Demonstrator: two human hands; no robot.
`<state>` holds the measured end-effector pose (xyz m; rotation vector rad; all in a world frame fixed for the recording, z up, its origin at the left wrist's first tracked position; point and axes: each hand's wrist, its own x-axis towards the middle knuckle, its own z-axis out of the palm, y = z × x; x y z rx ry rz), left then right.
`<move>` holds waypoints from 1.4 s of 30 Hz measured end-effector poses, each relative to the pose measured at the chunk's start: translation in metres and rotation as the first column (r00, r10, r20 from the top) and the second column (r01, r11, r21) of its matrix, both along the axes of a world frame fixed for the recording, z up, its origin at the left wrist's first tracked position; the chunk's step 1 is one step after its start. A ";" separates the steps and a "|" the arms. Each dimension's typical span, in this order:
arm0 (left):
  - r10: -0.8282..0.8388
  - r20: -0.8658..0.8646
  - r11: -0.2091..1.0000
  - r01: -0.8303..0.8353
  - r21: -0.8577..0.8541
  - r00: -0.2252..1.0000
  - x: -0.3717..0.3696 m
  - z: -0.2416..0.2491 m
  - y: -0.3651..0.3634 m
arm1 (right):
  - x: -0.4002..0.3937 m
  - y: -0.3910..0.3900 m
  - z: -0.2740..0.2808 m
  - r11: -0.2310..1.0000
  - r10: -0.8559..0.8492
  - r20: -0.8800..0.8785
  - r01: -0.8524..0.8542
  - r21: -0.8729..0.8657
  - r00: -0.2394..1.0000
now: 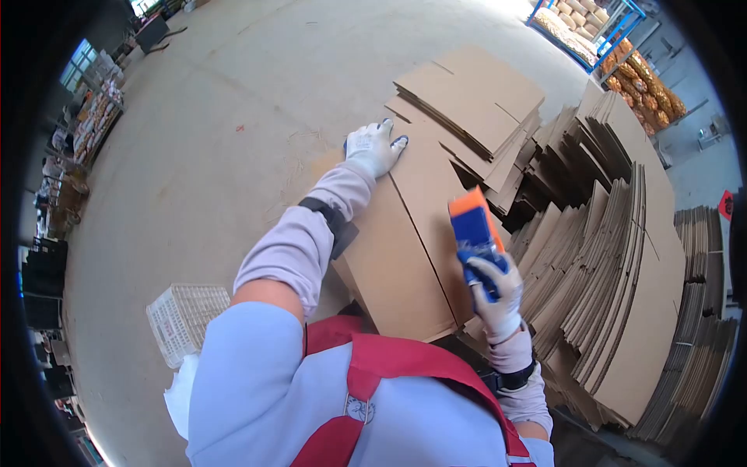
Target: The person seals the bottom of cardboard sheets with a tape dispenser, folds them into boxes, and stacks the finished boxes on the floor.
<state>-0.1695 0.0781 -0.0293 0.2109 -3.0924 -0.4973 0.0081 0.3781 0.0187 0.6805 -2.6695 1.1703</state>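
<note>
A cardboard box (397, 257) with a dark seam running along its top lies in front of me. My left hand (373, 148), in a white and blue work glove, rests on the far end of the box with its fingers apart. In my right hand (494, 288), gloved the same way, is a blue and orange tape dispenser (473, 226). The fingers are wrapped round its handle, and the dispenser is over the right side of the box. Flat cardboard sheets (475, 101) lie just beyond the box.
Large stacks of folded cardboard (599, 272) stand close on the right. A white plastic basket (175, 323) sits on the floor at the left. A blue metal rack (572, 50) with rolled goods is at the far right, and shelves line the far left.
</note>
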 end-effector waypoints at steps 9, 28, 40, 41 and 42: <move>-0.043 -0.163 0.994 0.025 -0.110 0.986 -0.005 -0.047 -0.005 | -0.030 -0.071 -0.064 0.756 0.399 0.368 -0.074 -0.651 0.840; -0.537 0.164 -0.082 -0.245 0.966 0.827 0.074 0.010 -0.036 | -0.032 -0.057 -0.043 0.799 0.460 0.223 -0.291 -0.527 0.859; -0.086 0.325 0.995 0.062 0.084 0.942 -0.100 -0.041 -0.111 | -0.052 -0.086 0.002 0.860 0.277 0.552 0.052 -0.507 0.786; -0.192 0.337 0.981 0.180 0.067 0.922 -0.102 -0.089 -0.110 | -0.052 -0.086 0.002 0.862 0.273 0.547 0.052 -0.504 0.791; -0.296 0.350 0.953 0.299 0.049 0.889 -0.105 -0.118 -0.109 | -0.053 -0.086 0.000 0.876 0.265 0.532 0.029 -0.481 0.804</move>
